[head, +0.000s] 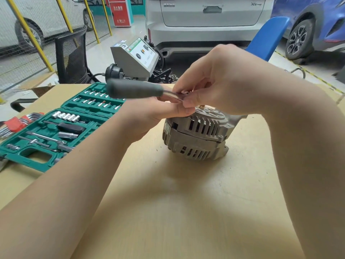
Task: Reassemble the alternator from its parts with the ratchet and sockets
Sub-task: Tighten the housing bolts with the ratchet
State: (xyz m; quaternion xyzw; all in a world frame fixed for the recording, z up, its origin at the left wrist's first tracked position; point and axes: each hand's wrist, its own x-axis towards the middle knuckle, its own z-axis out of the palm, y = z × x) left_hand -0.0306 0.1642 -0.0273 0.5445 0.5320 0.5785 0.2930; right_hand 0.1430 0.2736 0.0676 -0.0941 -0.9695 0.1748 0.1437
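A grey slotted alternator (197, 136) sits on the tan table (186, 202), its brass stud pointing up. Just above its top, both hands meet around a ratchet (134, 89) whose dark grey handle sticks out to the left, blurred. My left hand (158, 113) pinches the ratchet's metal shank from below. My right hand (220, 79) curls over the ratchet's head, hiding the head and any socket on it.
An open green socket case (61, 128) with several sockets and bits lies at the table's left. Red-holdered hex keys (16, 122) sit at the far left edge. Behind the table stand a grey tester machine (136, 57), a black mesh chair (71, 57) and parked cars.
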